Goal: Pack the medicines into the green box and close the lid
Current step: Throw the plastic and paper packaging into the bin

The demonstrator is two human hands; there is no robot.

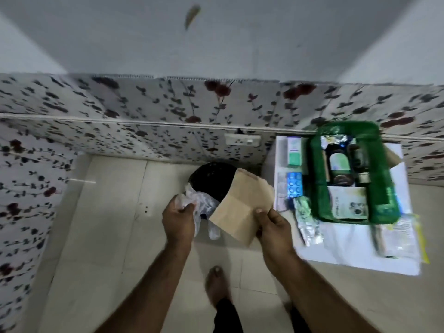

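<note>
My left hand [178, 218] grips a crumpled clear plastic bag [201, 205] and my right hand [274, 224] pinches a brown paper bag [242, 207] above a black bin [212, 179], with the open green box [389, 188] of medicines on the white surface [348, 246] at far right.

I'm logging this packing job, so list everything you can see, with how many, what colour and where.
green box: one, green, open, on the white sheet at right
bottles: at least two, dark, lying inside the box
carton: one, pale, in the box's near end
blister pack: one, blue, left of the box
small carton: one, white and green, left of the box, near the wall
foil strips: silver and green, count unclear, by the box's near left corner
white sheet: one, on the floor
bin: one, black, on the floor by the wall
left hand: holds white plastic bag
right hand: holds brown paper bag
foot: one, bare, on the floor tiles
</note>
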